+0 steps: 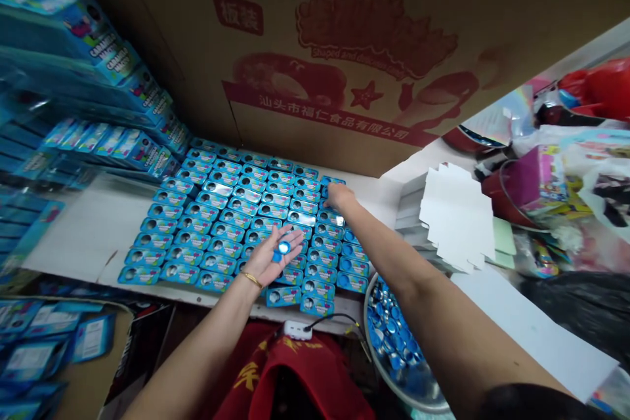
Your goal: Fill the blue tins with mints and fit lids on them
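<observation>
My left hand is palm up with its fingers spread, above rows of small blue boxes. On its palm and fingers lie small round blue pieces with shiny silver faces. My right hand reaches to the far end of the rightmost column of boxes. Its fingers point down and are bent together at a box there; what they hold, if anything, is hidden. Most boxes have a round window showing dark or silver. Several boxes in the right column show blue circles instead.
A metal bowl of blue and silver pieces stands by my right forearm. Behind the rows rises a large cardboard carton. Blue packs are stacked at left, white cut card sheets at right. An open carton holds flat blue packages.
</observation>
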Motion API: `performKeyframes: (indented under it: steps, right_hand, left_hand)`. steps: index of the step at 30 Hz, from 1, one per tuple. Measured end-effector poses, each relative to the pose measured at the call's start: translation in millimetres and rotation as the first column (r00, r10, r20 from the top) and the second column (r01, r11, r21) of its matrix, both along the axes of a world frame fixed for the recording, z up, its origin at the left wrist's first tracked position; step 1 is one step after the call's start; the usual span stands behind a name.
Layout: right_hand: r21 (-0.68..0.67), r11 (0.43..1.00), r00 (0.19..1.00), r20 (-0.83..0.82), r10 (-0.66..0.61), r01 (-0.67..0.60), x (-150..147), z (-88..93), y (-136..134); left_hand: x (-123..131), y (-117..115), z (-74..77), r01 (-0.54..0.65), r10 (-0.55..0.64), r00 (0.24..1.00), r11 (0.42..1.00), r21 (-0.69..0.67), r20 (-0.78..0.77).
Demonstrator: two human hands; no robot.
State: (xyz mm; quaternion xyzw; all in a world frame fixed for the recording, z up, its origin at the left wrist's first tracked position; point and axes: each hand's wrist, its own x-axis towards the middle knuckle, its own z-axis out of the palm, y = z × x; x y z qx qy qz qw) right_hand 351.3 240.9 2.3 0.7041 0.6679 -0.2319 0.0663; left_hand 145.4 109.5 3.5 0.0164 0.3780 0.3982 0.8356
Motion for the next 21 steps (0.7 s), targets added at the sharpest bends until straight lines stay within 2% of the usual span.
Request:
performKeyframes:
  steps: [2,4,6,7,9,10,12,14,15,17,21]
  right_hand:
    - [0.061,0.998,1.0,-0.027,0.003,-0.001,-9,7.0,-20]
    - [0.163,0.983,0.978,-0.174,0.113,-0.084,-25,11.3,-50]
    - [0.247,0.934,0.847,-0.408,0.34,-0.256,-45,11.3,-81]
    - [0.264,0.913,0.777,-0.482,0.405,-0.312,-53,10.0,-94]
    - [0.257,0.919,0.73,-0.559,0.394,-0.299,-60,6.0,-110]
    - [0.231,0.937,0.75,-0.563,0.347,-0.261,-57,4.1,-112]
    - [0.167,0.973,0.85,-0.48,0.219,-0.157,-43,1.6,-104]
    - [0.111,0.991,0.955,-0.278,0.103,-0.074,-23,0.5,-87]
    - [0.088,0.995,0.983,-0.173,0.063,-0.048,-14,-0.1,-77]
    - [0.036,0.999,0.999,-0.027,0.028,-0.027,-4,-2.2,-58]
    - [-0.072,0.997,0.996,0.087,-0.009,0.015,-11,-9.2,-31]
  left_hand:
    - [0,2,-2.0,-0.017,0.017,1.0,1.0,-0.01,0.011]
    - [3,4,-5.5,-0.031,0.032,0.999,0.999,-0.019,0.008]
    - [9,6,-9.3,-0.049,0.049,0.999,0.999,-0.024,-0.015]
    - [13,7,-10.9,-0.056,0.055,0.998,0.998,-0.025,-0.029]
    - [19,7,-12.9,-0.058,0.057,0.998,0.998,-0.03,-0.036]
    - [21,7,-13.2,-0.047,0.045,0.999,0.998,-0.041,-0.026]
    - [20,6,-12.7,-0.018,0.018,1.0,0.998,-0.068,-0.004]
    - [15,5,-11.4,-0.017,0.016,1.0,0.996,-0.089,-0.014]
    - [11,4,-10.8,-0.029,0.026,0.999,0.995,-0.093,-0.031]
    - [5,2,-9.9,-0.062,0.056,0.996,0.994,-0.093,-0.064]
    - [-1,-1,-10.3,-0.082,0.071,0.993,0.991,-0.104,-0.098]
